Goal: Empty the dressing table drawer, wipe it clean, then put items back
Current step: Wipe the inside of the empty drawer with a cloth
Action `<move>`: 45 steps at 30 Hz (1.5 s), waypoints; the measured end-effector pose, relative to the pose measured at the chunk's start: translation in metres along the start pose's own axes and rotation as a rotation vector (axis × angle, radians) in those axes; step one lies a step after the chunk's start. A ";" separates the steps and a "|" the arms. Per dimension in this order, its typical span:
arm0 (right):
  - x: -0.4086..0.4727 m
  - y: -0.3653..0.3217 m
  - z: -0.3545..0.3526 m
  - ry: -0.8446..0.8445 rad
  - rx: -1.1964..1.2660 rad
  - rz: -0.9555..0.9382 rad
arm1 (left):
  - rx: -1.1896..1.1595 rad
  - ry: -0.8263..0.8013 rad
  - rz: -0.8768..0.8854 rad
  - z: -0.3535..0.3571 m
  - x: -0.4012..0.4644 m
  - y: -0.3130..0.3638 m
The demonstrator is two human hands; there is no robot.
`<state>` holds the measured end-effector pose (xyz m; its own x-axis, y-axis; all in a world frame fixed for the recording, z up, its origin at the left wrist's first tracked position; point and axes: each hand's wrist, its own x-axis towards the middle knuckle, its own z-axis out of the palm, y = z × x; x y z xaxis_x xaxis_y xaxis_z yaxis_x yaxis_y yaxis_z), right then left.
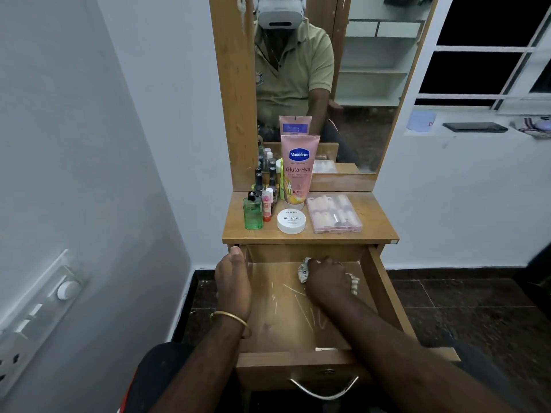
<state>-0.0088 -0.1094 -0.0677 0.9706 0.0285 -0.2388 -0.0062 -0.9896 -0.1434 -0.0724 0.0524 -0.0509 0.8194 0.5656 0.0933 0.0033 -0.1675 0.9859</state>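
Note:
The wooden drawer [384, 290] of the dressing table is pulled out and holds no items, only pale scratch marks on its floor. My right hand [328, 275] presses a crumpled white cloth [303, 271] onto the drawer floor near the back, fingers curled over it. My left hand [232, 281] rests on the drawer's left wall, its fingers up by the table edge. On the tabletop [378, 225] stand a pink Vaseline tube [299, 171], a white nail polish remover jar [291, 221], a green bottle [252, 211], several nail polish bottles [268, 180] and a clear case of nail tips [334, 213].
A mirror [351, 84] rises behind the tabletop. A white wall with a switch panel [35, 317] stands close on the left. A window ledge at right carries a phone [474, 127] and a small tub [421, 120]. The drawer front has a metal handle [324, 390]. Dark tiled floor lies at right.

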 end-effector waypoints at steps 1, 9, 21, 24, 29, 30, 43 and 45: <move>0.001 -0.006 0.002 -0.015 0.003 -0.005 | 0.005 0.001 0.000 0.000 0.000 -0.001; 0.005 -0.041 0.011 -0.037 0.030 -0.138 | 0.098 0.002 0.039 0.003 0.000 0.000; 0.016 -0.038 0.016 -0.213 0.196 -0.406 | 0.676 -0.222 0.024 0.013 -0.010 -0.005; 0.013 -0.026 0.002 -0.227 0.142 -0.466 | 0.717 -0.235 0.045 0.013 -0.012 -0.003; 0.020 0.002 -0.006 -0.287 0.087 -0.413 | 0.724 -0.275 0.046 0.013 -0.016 0.002; 0.022 0.009 -0.006 -0.280 0.081 -0.392 | 0.716 -0.275 0.040 0.013 -0.016 0.003; 0.006 0.055 -0.017 -0.042 0.047 -0.096 | 0.181 -0.073 -0.099 0.004 -0.012 0.016; 0.004 0.040 -0.010 0.002 0.097 -0.029 | 0.170 -0.080 -0.097 0.004 -0.012 0.013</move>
<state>-0.0032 -0.1505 -0.0649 0.9713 0.0568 -0.2309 -0.0009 -0.9702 -0.2423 -0.0795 0.0404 -0.0400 0.8534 0.5210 -0.0184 0.1754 -0.2536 0.9513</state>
